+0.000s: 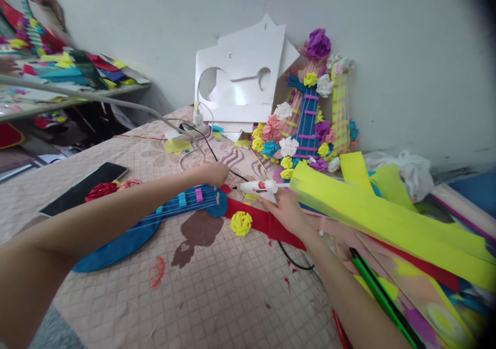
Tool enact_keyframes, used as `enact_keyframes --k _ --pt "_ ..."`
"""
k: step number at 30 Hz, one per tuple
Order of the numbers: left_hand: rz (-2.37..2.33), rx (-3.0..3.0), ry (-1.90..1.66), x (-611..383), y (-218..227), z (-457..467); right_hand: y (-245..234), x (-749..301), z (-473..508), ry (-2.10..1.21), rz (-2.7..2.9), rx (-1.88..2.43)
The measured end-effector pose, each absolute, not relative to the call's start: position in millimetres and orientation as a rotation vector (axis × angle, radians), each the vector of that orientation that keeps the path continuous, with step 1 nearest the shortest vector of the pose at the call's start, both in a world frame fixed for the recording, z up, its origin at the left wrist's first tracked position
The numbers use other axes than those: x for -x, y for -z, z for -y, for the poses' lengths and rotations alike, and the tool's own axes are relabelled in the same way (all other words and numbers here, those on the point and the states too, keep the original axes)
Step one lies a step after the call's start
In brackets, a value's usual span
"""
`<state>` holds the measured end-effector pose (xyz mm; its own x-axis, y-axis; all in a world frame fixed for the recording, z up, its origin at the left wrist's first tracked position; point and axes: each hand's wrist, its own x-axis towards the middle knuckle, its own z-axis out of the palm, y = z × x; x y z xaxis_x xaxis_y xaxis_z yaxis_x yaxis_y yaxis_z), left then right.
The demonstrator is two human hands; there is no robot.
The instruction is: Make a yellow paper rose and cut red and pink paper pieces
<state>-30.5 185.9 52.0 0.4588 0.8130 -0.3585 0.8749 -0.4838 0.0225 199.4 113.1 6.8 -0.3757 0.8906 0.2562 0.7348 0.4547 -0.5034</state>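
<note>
Right hand point(287, 212) grips glue gun point(256, 186), pointing left, near red strip point(258, 221). Left hand point(214, 174) curled, contents unclear, near neck end of blue guitar point(116, 248) on table point(232, 297).

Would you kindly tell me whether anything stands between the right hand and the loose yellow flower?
Nothing upright is visible there; only part of the red strip lies along the table between the right hand, which holds the white glue gun, and the yellow flower.
</note>
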Motion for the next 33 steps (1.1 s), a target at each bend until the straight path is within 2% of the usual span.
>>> enact_keyframes --k 7,14,23,29,33 --pt "-1.453 -2.518 0.365 35 -50 -186 -8 -200 -111 -0.412 2.203 1.37" --pt "-1.427 -2.548 0.083 43 -56 -159 -10 -203 -108 -0.396 2.15 1.341" --pt "-1.341 -2.58 -0.186 8 -20 -64 -8 -209 -107 -0.473 2.066 1.339" --pt "-1.337 -2.575 -0.147 -7 -6 -53 -11 -210 -104 -0.507 2.024 1.317" --pt "-1.297 -2.525 -0.293 0 -7 -53 -12 -211 -104 -0.559 1.993 1.267"
